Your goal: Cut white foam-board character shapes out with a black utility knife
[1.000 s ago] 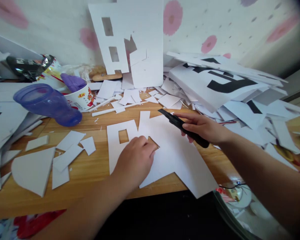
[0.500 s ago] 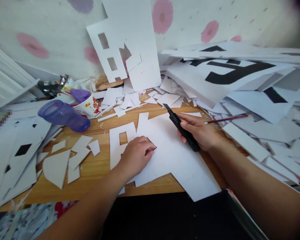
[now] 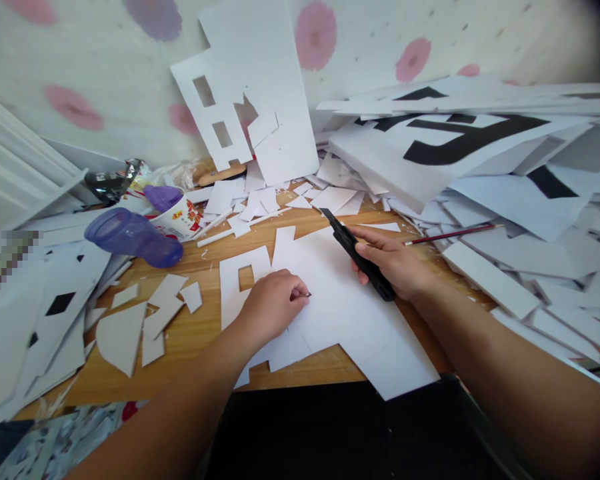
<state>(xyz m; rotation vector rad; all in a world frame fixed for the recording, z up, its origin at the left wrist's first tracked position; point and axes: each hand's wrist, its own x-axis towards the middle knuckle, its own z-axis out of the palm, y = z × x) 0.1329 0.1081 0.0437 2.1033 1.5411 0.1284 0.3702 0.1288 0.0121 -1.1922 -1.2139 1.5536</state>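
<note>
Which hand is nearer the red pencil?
Right. The right hand is beside the red pencil; the left hand is farther left, over the white board.

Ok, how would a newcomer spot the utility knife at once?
On the wooden table, find the cut white sheet at centre. Over its right part, the right grip holds the utility knife. Unlike the thin dark-red pencil nearby, it is thick and black, with a blade.

No readable text or numbers.
</note>
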